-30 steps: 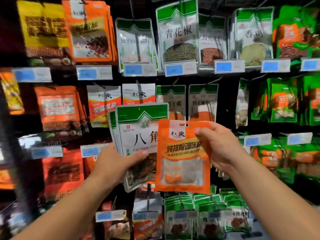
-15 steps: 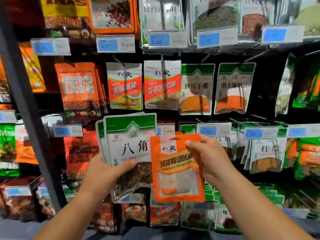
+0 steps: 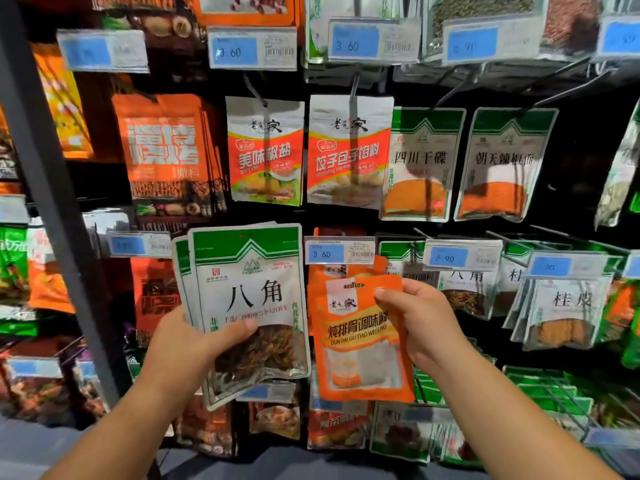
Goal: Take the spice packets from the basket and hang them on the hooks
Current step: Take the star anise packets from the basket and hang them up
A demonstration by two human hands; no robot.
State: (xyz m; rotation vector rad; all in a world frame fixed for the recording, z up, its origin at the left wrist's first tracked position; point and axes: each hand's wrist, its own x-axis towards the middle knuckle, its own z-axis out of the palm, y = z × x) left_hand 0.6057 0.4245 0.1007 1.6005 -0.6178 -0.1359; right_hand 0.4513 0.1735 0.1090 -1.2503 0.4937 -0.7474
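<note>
Head view: left hand [image 3: 187, 344] grips a stack of green-and-white packets [image 3: 249, 306], thumb across the front; right hand [image 3: 426, 323] pinches an orange packet [image 3: 360, 355] by its top edge, just below a price tag [image 3: 339, 252].

- The green-topped packets [image 3: 249, 292] in my left hand [image 3: 187, 344] are white. They have a green band across the top cut by a white-lined peak, black characters, and a clear window showing dark brown.
- The orange packet [image 3: 356, 344] in my right hand [image 3: 426, 323] has a white patch at the top, white characters on a yellow-orange band, and a pale, milky window.
- The price tag [image 3: 339, 252] just above it is white with a blue panel.
- The two hanging sachets [image 3: 265, 150] higher up are pale grey-white, crossed by a red-orange band with white characters.
- The powder packs [image 3: 420, 164] to their right are white with green tops and orange windows.
- The shelf post [image 3: 52, 202] is dark grey.
</note>
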